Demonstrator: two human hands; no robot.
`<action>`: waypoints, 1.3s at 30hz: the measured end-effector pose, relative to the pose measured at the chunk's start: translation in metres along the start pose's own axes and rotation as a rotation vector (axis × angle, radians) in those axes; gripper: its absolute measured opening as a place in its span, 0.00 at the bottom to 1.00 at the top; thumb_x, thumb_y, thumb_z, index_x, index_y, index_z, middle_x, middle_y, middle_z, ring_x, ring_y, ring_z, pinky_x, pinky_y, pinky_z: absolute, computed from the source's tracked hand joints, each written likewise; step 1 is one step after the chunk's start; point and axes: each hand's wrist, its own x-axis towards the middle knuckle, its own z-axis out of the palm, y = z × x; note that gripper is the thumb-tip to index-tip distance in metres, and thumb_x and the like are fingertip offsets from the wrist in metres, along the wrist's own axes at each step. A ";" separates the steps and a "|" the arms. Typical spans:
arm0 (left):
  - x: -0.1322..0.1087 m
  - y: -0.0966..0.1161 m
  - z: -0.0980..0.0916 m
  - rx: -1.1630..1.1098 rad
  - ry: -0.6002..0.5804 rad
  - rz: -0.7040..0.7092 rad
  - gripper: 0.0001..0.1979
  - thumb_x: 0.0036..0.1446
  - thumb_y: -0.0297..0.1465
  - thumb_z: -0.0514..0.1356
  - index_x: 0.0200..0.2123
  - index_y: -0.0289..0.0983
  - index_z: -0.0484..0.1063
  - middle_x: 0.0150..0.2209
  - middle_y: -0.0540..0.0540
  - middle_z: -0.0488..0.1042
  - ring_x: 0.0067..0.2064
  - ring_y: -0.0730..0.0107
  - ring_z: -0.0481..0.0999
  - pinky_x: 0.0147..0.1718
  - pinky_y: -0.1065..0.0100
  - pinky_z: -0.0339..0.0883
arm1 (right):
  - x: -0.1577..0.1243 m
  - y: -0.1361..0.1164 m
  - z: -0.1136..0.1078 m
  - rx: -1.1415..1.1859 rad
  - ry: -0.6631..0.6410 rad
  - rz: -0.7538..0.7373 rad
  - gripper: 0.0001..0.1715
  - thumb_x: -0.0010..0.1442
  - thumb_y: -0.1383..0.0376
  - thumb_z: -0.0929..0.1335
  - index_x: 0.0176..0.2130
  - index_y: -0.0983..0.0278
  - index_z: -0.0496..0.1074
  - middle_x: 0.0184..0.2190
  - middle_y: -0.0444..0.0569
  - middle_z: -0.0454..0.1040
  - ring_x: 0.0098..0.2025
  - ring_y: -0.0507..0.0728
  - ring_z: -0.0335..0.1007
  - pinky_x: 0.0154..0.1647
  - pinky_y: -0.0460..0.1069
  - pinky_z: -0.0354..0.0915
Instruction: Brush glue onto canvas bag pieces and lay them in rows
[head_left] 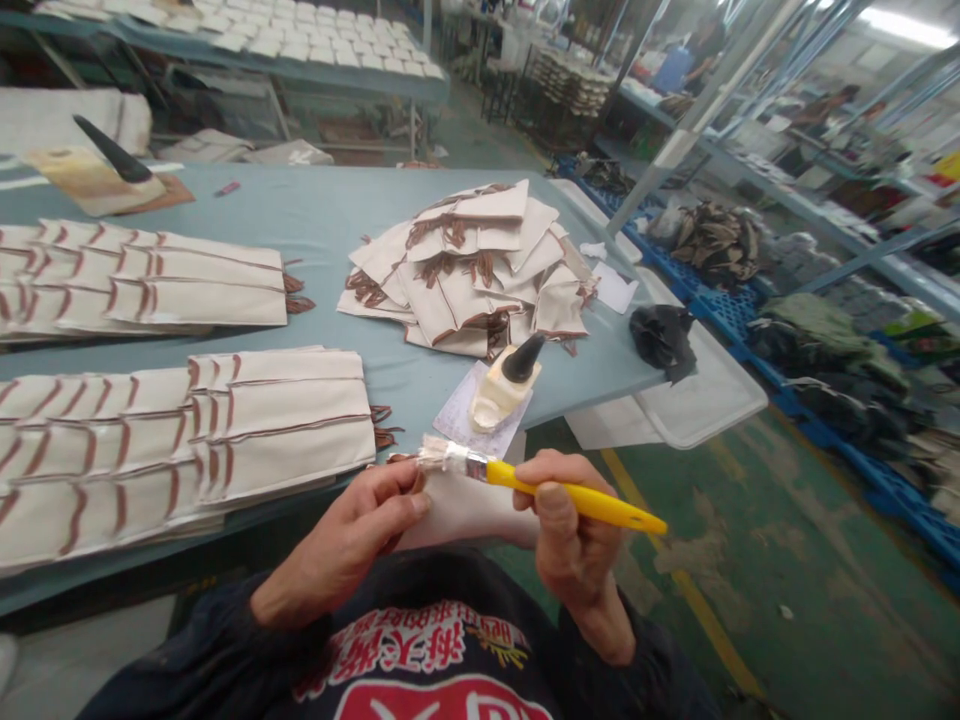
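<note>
My right hand grips a paintbrush by its yellow handle, bristles pointing left. White paste coats the bristles, which touch the edge of a cream fabric piece close to my body. Thumb and fingers of my left hand pinch this piece at its left end, near brown trim. Just beyond the brush, a pale container of white paste with a black cone-shaped part sits on a stained sheet at the table's front edge.
A loose heap of cream pieces with brown tassels lies on the blue-grey table. Overlapping rows of similar pieces cover its left side. A black plastic bag and a white tray are at the right end. Blue pallets stand beyond.
</note>
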 end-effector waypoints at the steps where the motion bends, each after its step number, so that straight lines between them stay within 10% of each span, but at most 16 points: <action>1: 0.000 0.000 0.000 0.061 -0.009 0.039 0.11 0.60 0.38 0.68 0.34 0.36 0.80 0.29 0.49 0.76 0.33 0.67 0.74 0.35 0.70 0.69 | 0.001 -0.001 -0.001 0.010 0.071 0.009 0.13 0.74 0.58 0.66 0.41 0.60 0.78 0.27 0.41 0.74 0.24 0.51 0.68 0.26 0.48 0.66; 4: 0.000 -0.002 0.000 0.420 -0.004 0.237 0.12 0.66 0.32 0.59 0.31 0.36 0.76 0.30 0.48 0.75 0.34 0.66 0.73 0.36 0.68 0.68 | 0.004 -0.006 -0.006 0.050 0.262 0.061 0.14 0.73 0.56 0.67 0.39 0.60 0.77 0.25 0.40 0.72 0.22 0.49 0.66 0.23 0.46 0.63; 12: 0.012 -0.029 -0.010 1.132 -0.063 1.023 0.14 0.60 0.14 0.53 0.35 0.40 0.68 0.28 0.47 0.76 0.31 0.65 0.74 0.33 0.66 0.66 | 0.008 -0.027 -0.017 0.055 0.271 0.352 0.20 0.70 0.54 0.70 0.30 0.61 0.77 0.15 0.38 0.66 0.14 0.47 0.58 0.15 0.43 0.56; 20: 0.017 -0.041 -0.023 1.248 -0.011 1.063 0.14 0.66 0.17 0.52 0.36 0.39 0.72 0.30 0.44 0.78 0.35 0.62 0.78 0.40 0.63 0.73 | 0.011 -0.027 -0.013 0.109 0.046 0.561 0.23 0.68 0.52 0.70 0.27 0.63 0.75 0.11 0.37 0.62 0.12 0.46 0.55 0.13 0.41 0.54; 39: 0.026 -0.044 -0.026 1.285 0.017 1.058 0.14 0.62 0.16 0.52 0.35 0.40 0.72 0.31 0.43 0.79 0.35 0.60 0.78 0.42 0.59 0.73 | 0.018 -0.018 -0.014 0.104 0.050 0.601 0.23 0.67 0.51 0.70 0.27 0.63 0.75 0.11 0.36 0.60 0.12 0.47 0.53 0.13 0.42 0.52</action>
